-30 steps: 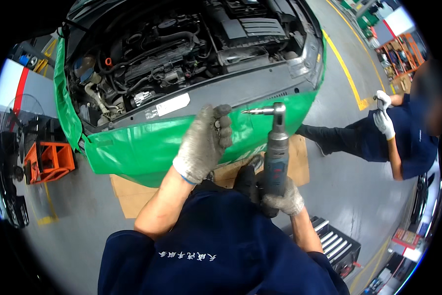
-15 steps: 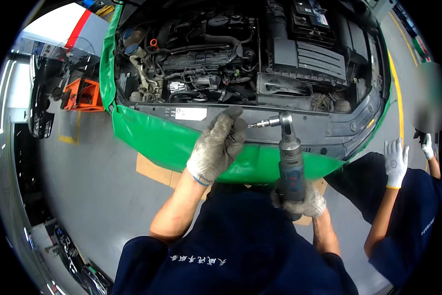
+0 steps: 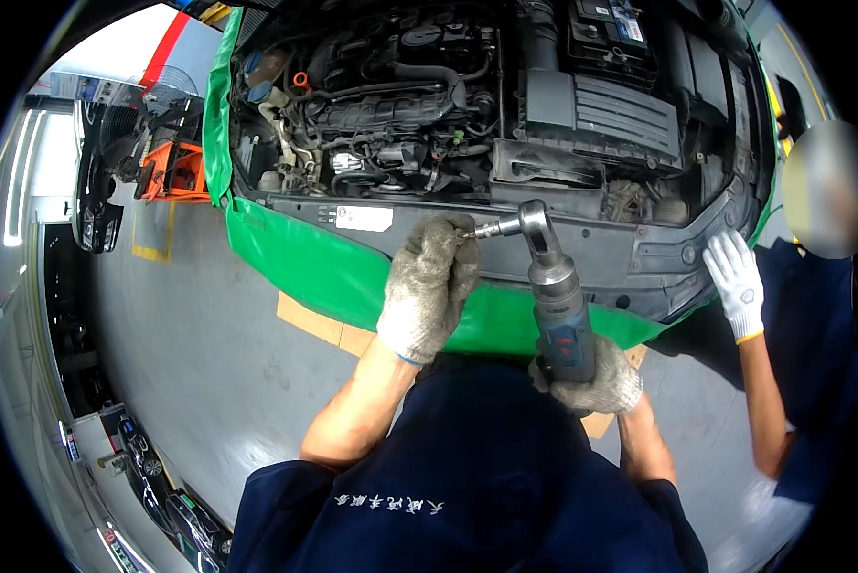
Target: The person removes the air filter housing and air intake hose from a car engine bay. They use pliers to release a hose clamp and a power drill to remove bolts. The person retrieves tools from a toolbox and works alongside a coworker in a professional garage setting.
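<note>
My right hand [image 3: 601,377], in a dirty white knit glove, wraps round the grip of a cordless ratchet wrench [image 3: 561,315]. The wrench stands roughly upright, its silver angled head at the top. A slim metal bit extension [image 3: 494,228] points left out of the head. At the bit's tip, the gloved fingers of my left hand [image 3: 424,277] are pinched together. Whatever small piece lies between them is mostly hidden by the glove. Both hands are above the front panel [image 3: 591,250] of a car's open engine bay.
A green protective cover [image 3: 314,260] drapes over the car's front edge. Behind the panel lie the engine [image 3: 400,105] and the black air filter box [image 3: 601,115]. At right, a co-worker's white-gloved hand [image 3: 735,286] reaches toward the car's corner. An orange stand [image 3: 174,172] is at left.
My left fingers have turned and closed at the bit's tip, which was apart from them before. The wrench has tilted and shifted slightly left. The co-worker's hand has moved closer to the car.
</note>
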`<control>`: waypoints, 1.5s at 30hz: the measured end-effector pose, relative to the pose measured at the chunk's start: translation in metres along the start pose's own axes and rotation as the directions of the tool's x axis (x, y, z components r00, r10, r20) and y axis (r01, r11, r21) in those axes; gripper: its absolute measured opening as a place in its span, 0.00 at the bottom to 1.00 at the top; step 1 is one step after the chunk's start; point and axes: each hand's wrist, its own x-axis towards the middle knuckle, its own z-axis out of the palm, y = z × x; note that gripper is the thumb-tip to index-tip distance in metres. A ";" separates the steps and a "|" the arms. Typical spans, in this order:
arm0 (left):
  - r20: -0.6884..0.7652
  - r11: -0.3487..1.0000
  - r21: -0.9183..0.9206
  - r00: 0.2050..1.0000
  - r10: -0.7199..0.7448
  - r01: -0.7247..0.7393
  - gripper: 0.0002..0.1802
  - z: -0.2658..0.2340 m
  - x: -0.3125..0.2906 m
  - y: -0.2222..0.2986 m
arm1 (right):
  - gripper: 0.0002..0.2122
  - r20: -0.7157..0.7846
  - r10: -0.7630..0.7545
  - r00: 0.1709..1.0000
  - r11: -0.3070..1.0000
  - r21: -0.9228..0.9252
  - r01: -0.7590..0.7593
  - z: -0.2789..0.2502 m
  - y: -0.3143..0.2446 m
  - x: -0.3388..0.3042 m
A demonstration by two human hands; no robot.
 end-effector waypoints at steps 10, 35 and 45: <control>-0.009 0.648 0.590 0.798 0.602 -0.482 0.15 -0.024 0.015 -0.009 | 0.25 0.252 0.149 0.956 0.933 0.283 -0.221 -0.008 -0.038 0.012; 0.094 0.867 0.488 0.993 0.066 -0.104 0.15 0.003 -0.003 0.044 | 0.25 0.006 0.226 0.974 0.970 -0.094 -0.224 -0.005 -0.051 -0.014; 0.591 0.808 0.589 0.683 -0.429 -0.002 0.24 0.033 -0.041 -0.001 | 0.26 -0.405 0.225 0.886 0.930 0.362 -0.071 0.144 0.012 -0.153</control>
